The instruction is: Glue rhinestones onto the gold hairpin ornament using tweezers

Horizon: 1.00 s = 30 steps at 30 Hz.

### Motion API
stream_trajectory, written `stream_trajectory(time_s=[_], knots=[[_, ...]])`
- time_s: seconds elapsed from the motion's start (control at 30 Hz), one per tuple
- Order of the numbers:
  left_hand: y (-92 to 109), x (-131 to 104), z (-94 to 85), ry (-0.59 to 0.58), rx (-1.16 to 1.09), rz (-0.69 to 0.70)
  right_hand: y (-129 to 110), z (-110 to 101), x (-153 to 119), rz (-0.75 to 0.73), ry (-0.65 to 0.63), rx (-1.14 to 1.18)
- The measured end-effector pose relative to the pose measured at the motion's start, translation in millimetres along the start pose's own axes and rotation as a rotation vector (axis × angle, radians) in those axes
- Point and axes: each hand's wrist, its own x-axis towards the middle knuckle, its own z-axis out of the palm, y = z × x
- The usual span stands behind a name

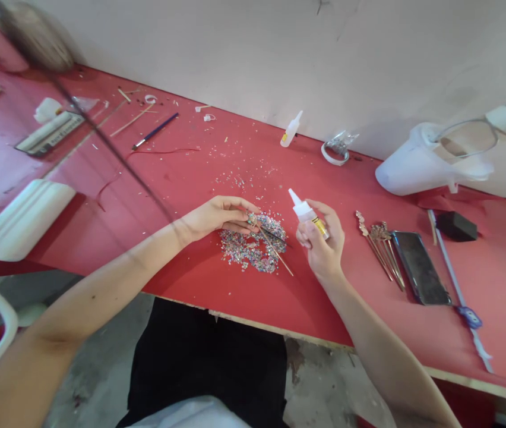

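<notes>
My left hand [230, 215] is closed on a thin metal hairpin [280, 255], its decorated head between the fingertips and its shaft slanting down to the right. Beneath it, a pile of small shiny multicoloured pieces [253, 252] is spread on the red table [253, 303]. A dark thin tool [275, 236] also lies or is held at these fingers; which one I cannot tell. To the right of the pile, my right hand [326, 241] grips a small white glue bottle [309, 214] with a yellow label, its nozzle pointing up and left.
Several metal hairpins [384, 249] lie right of my right hand beside a dark phone [420, 267] and a black block [457, 226]. A second glue bottle [291, 129], a tape ring [335, 153] and a white jug [413, 163] stand or lie near the wall. A brush [155, 131] is back left.
</notes>
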Motion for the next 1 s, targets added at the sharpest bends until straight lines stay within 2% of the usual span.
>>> stream_trajectory(time_s=[0.1,0.2,0.33,0.5,0.6,0.83,1.0], knots=[[-2,1,-0.3,-0.017,0.004,-0.002,-1,5,0,0.102,-0.055,0.285],[-4,1,-0.1,-0.041,0.009,-0.004,-2,5,4,0.206,-0.107,0.423],[-6,1,3.6,-0.061,0.008,-0.028,-3,6,6,0.316,-0.142,0.450],[-8,0,11.3,-0.092,-0.014,-0.059,-5,11,5,0.351,-0.081,0.428],[-9,0,14.2,-0.107,-0.015,-0.084,-6,12,4,0.326,-0.036,0.359],[-9,0,16.6,-0.111,0.000,-0.094,-5,8,-6,0.143,0.084,0.092],[-12,2,15.6,-0.113,0.021,-0.114,-8,7,-15,0.022,0.032,-0.107]])
